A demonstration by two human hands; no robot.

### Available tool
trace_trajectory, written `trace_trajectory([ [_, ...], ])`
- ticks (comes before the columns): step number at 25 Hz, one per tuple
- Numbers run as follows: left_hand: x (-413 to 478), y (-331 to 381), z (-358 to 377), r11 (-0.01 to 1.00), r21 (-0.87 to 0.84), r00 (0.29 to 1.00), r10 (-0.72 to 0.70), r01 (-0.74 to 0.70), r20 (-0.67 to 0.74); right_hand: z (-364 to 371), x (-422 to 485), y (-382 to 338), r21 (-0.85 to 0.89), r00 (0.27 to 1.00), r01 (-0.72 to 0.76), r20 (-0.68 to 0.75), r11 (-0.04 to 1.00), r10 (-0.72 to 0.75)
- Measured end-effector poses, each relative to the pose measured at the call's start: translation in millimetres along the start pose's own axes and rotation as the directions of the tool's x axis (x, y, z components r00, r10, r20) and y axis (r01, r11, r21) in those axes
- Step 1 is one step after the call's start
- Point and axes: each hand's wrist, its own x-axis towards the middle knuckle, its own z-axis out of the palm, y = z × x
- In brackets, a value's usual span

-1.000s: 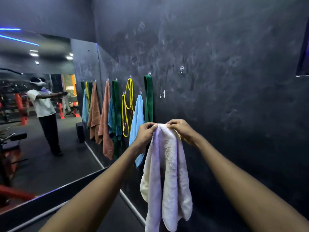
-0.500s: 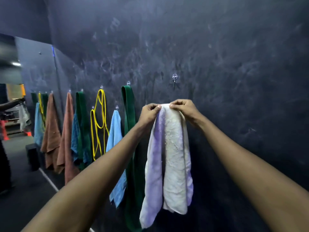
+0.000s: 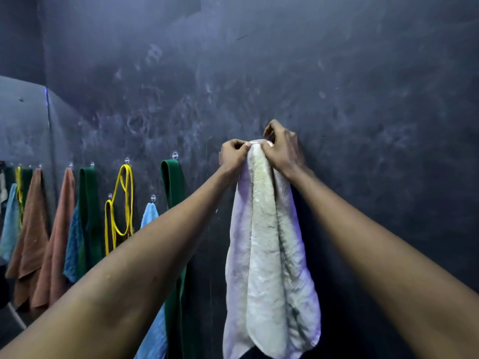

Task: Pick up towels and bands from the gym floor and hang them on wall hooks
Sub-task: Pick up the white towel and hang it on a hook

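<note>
A white towel [image 3: 267,255] hangs in long folds against the dark wall [image 3: 363,125]. My left hand [image 3: 232,156] pinches its top edge from the left. My right hand [image 3: 281,149] pinches the same edge from the right, pressed close to the wall. The hook at that spot is hidden behind my right hand and the towel's top. Both arms reach forward from the bottom of the view.
Left along the wall hang a green band [image 3: 172,182], a light blue towel [image 3: 149,216], a yellow band [image 3: 121,208], another green band [image 3: 89,203], a blue towel [image 3: 74,242] and brown towels [image 3: 59,229], each on small clear hooks [image 3: 175,155].
Both hands have lifted the white towel up and to the right, bringing its top edge to the wall where the bare hook showed before. The view has moved closer to the wall.
</note>
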Motion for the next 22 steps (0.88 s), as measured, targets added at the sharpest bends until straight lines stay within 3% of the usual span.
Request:
trace_trajectory([
  [5,-33.6,-19.1,-1.4,0.993,-0.120,1.000,-0.017,0.017,0.006,17.3,-19.3,10.8,-0.102,0.996,0.072,-0.045,0.992,-0.077],
  [12,-66.7,-9.6,-3.7,0.998,-0.056,0.999,0.034,-0.035,-0.026,32.3,-32.6,16.8,-0.129,0.985,0.136,-0.087,0.982,-0.148],
  [16,-77.6,-4.4,-18.5,0.996,0.061,0.994,0.064,-0.069,0.087,32.1,-31.7,17.6,-0.017,0.995,0.075,-0.064,0.997,-0.076],
  [18,-85.9,-8.9,-31.6,0.988,0.125,0.988,0.076,-0.093,0.131,32.5,-49.3,12.1,0.026,0.990,0.071,-0.122,0.997,-0.067],
  [20,-95.7,-24.6,-49.9,0.976,0.200,0.990,0.062,-0.087,0.127,36.7,-80.3,2.8,-0.079,0.977,0.119,-0.170,0.990,-0.131],
  [22,-108.5,-46.8,-75.5,0.963,0.262,0.993,0.025,-0.054,0.112,44.7,-112.0,-7.8,-0.140,0.966,0.225,-0.097,0.964,-0.239],
])
